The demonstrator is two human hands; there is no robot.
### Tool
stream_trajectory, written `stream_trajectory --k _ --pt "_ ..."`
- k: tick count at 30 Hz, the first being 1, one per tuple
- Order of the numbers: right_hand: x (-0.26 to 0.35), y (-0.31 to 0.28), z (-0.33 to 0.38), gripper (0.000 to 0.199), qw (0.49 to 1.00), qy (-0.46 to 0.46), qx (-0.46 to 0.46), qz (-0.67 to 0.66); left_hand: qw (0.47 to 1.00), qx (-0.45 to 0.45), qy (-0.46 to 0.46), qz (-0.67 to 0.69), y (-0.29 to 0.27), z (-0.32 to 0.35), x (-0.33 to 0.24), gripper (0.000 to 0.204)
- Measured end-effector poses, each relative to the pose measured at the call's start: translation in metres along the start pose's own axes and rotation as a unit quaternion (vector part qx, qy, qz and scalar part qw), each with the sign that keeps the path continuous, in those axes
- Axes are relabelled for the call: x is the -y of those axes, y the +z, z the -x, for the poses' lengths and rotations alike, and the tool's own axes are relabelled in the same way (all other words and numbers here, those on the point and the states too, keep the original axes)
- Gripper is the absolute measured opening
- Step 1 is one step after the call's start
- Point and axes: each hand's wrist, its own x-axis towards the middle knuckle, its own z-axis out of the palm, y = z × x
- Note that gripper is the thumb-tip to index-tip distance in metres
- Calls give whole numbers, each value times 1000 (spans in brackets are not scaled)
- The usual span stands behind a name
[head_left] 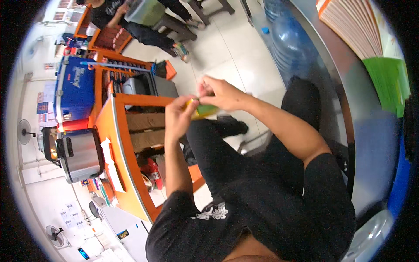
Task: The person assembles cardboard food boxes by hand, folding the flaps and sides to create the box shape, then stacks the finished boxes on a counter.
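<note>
Small yellow-and-green flexible packet (pixel 201 110) – light, soft, likely slippery – pinched at chest height by left hand (pixel 180 117) and right hand (pixel 221 92); grip its edges, judging by the crumpled film

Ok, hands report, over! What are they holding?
Left hand and right hand both pinching a small yellow-green packet. Held over the lap. Nothing in the way.

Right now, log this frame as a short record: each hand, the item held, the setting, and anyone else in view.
left hand: pinches one end of the small packet
right hand: grips the other end, fingers bent over it
small packet: yellow and green, held between both hands above the lap
setting: orange counter on the person's left, steel urn beyond it, big water bottle on the tiled floor
others: a seated person at the top
</note>
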Motion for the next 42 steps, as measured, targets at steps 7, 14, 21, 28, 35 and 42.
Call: stream_trajectory --k 7,14,21,28,35,42 --pt "0 -22 -2 22 983 127 14 -133 978 159 -68 115 -28 1 30 30" --pt "26 15 7 46 932 -241 -159 217 856 -7 -130 500 -11 -2 16 26" --pt "16 19 6 29 928 -234 -191 217 829 -78 -58 550 19 -10 -1 23" --pt "18 8 -1 16 968 -146 -202 18 890 -226 -5 397 27 -19 0 17" --pt "18 2 -2 13 974 -120 -189 -46 946 -225 66 223 44 -12 -1 12" --pt "26 -3 1 11 979 -111 -168 -22 954 -198 135 179 40 -15 7 12"
